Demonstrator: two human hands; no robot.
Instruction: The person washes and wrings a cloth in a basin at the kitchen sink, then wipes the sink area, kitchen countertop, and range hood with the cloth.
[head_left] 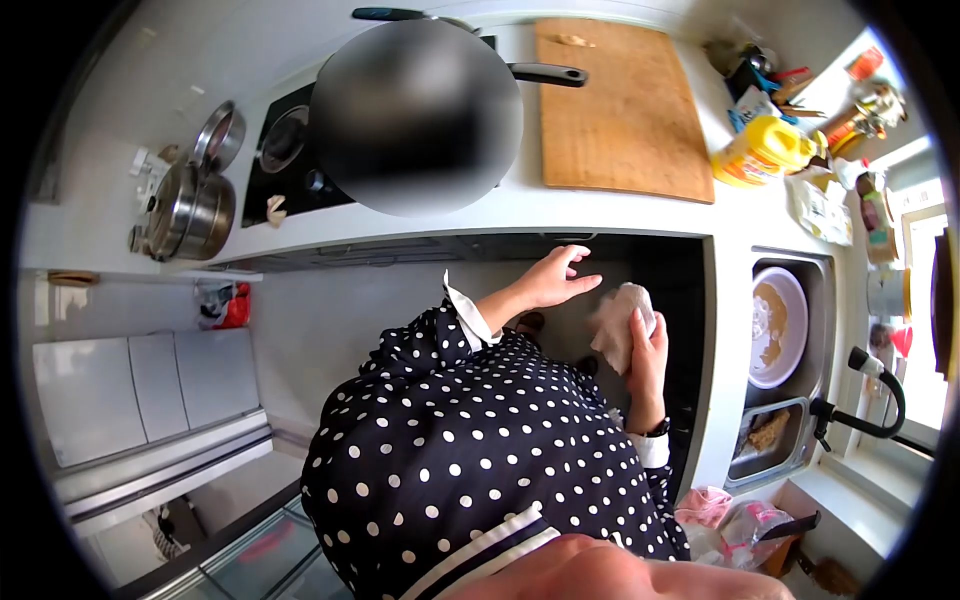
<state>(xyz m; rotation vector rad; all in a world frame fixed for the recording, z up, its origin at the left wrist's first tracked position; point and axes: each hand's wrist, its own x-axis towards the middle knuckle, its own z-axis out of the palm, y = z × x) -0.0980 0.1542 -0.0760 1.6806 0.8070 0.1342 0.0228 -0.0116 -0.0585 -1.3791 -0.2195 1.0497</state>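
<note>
My right hand (648, 350) is closed around a crumpled pale tissue or cloth (618, 330) in front of my body, over the gap before the counter. Just left of it, my left hand (550, 278) is held out with its fingers apart and nothing in them. The two hands do not touch. Beyond them lies the wooden cutting board (625, 120), with a small beige scrap (574, 40) at its far edge. Left of the board, a large round pan or lid, its surface blurred, has a black handle (548, 74) pointing right.
Steel pots (190, 210) stand at the left on the counter by the black stove (285, 150). A yellow jug (765, 152) is at the right. The sink (820, 290) holds a white basin (793, 340), with a black faucet (885, 400) beside it. Plastic bags (750, 530) lie at lower right.
</note>
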